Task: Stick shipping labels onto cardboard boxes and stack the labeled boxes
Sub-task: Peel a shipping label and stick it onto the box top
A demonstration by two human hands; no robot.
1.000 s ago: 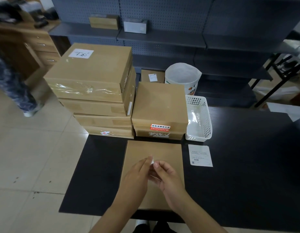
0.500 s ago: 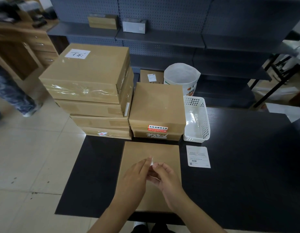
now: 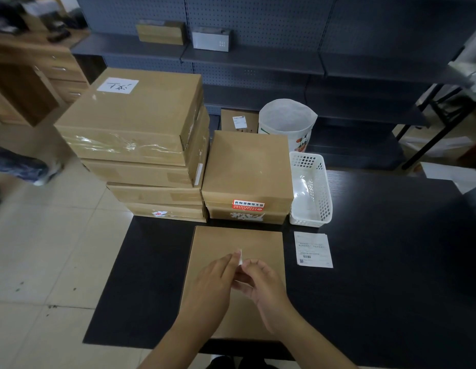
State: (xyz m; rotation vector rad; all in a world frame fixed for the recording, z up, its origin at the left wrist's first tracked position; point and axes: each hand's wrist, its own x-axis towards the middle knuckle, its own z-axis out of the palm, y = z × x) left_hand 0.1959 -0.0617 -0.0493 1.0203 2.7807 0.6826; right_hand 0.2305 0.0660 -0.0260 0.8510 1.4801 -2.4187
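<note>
A flat cardboard box (image 3: 239,239) lies on the black table (image 3: 378,262) in front of me. Above it my left hand (image 3: 212,286) and my right hand (image 3: 260,280) meet, and both pinch a small white label (image 3: 240,257) between their fingertips; most of the label is hidden by the fingers. A printed sheet of labels (image 3: 312,249) lies flat to the right of the box. Behind the box stands a low stack of two boxes (image 3: 247,171) with a red sticker on the front. A taller stack of several boxes (image 3: 141,134) stands to its left.
A white plastic basket (image 3: 310,187) sits right of the low stack. A white bucket (image 3: 287,121) and a small box (image 3: 239,121) stand behind the table. Dark shelving runs along the back. A person's leg (image 3: 15,166) is on the tiled floor at left.
My hands stay together over the box with the label pinched between them, barely shifting. The person at left has stepped further out of view.
</note>
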